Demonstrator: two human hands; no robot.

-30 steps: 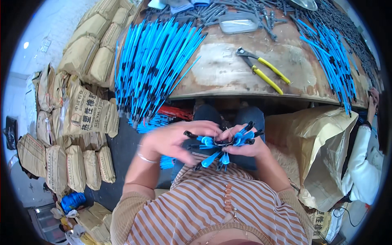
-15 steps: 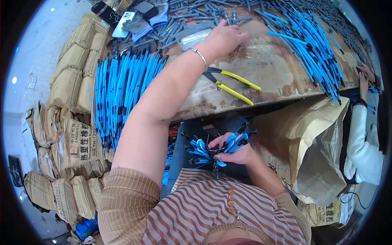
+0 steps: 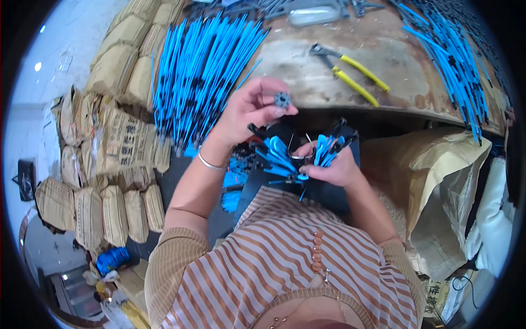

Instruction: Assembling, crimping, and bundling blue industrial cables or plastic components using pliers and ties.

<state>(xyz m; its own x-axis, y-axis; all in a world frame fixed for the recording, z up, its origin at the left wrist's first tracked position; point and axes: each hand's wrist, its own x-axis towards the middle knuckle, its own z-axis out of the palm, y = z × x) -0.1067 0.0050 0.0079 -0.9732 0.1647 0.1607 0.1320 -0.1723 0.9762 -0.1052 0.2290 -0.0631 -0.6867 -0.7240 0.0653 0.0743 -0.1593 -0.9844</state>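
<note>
- Left hand (image 3: 252,112) back from tabletop (image 3: 296,66), pinching grey part (image 3: 282,100).
- Right hand (image 3: 338,169) still closed on blue-black bundle (image 3: 278,155).
- Clear tray (image 3: 315,16), gaping paper sack (image 3: 427,175): contents unclear.

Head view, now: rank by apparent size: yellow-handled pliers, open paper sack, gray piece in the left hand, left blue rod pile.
1. Open paper sack
2. Left blue rod pile
3. Yellow-handled pliers
4. Gray piece in the left hand, clearly smallest
</note>
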